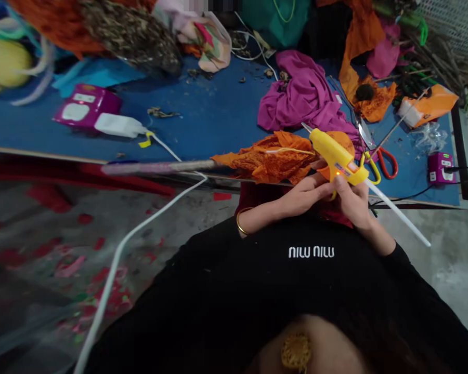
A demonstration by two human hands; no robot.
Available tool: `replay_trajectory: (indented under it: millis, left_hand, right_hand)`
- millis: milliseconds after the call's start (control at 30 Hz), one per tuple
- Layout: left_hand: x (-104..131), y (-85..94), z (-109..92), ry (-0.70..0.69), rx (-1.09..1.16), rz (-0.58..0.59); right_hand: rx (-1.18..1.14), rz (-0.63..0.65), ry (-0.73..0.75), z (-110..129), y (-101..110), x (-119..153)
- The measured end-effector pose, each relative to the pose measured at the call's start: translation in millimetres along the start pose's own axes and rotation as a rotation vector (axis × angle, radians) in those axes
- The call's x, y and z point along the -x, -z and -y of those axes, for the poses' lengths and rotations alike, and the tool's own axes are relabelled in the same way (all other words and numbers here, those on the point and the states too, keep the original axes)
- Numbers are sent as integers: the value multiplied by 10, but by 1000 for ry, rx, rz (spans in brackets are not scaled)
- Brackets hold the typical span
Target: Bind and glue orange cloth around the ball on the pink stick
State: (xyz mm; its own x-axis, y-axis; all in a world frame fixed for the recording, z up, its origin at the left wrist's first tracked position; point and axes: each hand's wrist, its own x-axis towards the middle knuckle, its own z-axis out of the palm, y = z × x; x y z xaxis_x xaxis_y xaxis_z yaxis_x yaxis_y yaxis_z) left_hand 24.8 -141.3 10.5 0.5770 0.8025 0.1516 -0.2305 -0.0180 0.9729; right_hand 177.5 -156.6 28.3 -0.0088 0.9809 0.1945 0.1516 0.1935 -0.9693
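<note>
Glue gun, yellow plastic, with long white glue stick projecting from its rear: held over the front edge of the blue-topped table, nearer the right corner. Right hand: curled around the grip, thumb against its side. Left hand: fingers bent beside the grip; whether they pinch anything, cannot tell. Adjacent: crinkled orange cloth, along the front edge; red-handled metal scissors. Handling, as judged: light, rigid body; grip is the sound hold; metal nozzle probably hot; protruding stick easily knocked.
</note>
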Motion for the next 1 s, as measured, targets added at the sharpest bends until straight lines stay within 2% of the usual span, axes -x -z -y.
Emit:
replay_trajectory:
  millis: [67,100,167,233,300,333,467,567,733,1000]
  left_hand:
    - [23,89,-83,-98,-283,20]
    - [46,142,-125,-165,-433,-5]
    - [105,262,-190,-323,-724,-166]
    - [157,390,-217,-417,-969,-398]
    - [180,515,-205,-397,-1151,-572]
    - [180,571,-189,-360,-1206,-610]
    - [165,723,-99,-275,-1230,-566]
    - [196,772,-38,-319,-1195,-518]
    - [283,828,72,-421,-1230,-448]
    - [366,878,190,-443,-1186,-482]
  right_hand:
    - [-104,-109,-7,-2,37,-56]
    - [-147,-155,-13,9,67,-90]
    - [-200,-182,-39,57,147,-157]
    - [-211,-144,-70,116,232,-205]
    - [-192,-107,-91,152,298,-219]
    - [-174,-98,-96,154,318,-212]
    - [-79,-24,-111,92,346,-138]
    - [12,40,-67,83,362,-86]
    - [240,185,-18,211,416,-21]
    - [508,254,30,260,293,-9]
